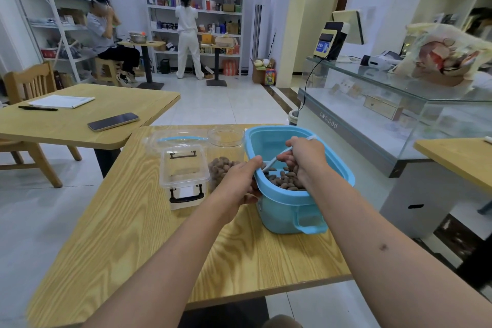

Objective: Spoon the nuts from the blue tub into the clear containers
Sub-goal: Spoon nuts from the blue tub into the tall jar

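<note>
your right hand (306,158) is curled around a white plastic spoon (277,160), its bowl down among the nuts (286,181) in the blue tub (290,210), which leans toward you. your left hand (241,181) grips the tub's near-left rim, thumb hooked over the edge. just left of the tub on the wooden table (149,234) stand a round clear jar (225,160), partly filled with nuts, and a clear latch-handled box (183,176).

spoon (277,158) bowl hidden, seated person's (102,32) face blurred

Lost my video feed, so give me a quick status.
Left hand grips blue tub rim. Right hand holds white spoon over nuts. Round jar partly filled. Nothing blocking.
</note>
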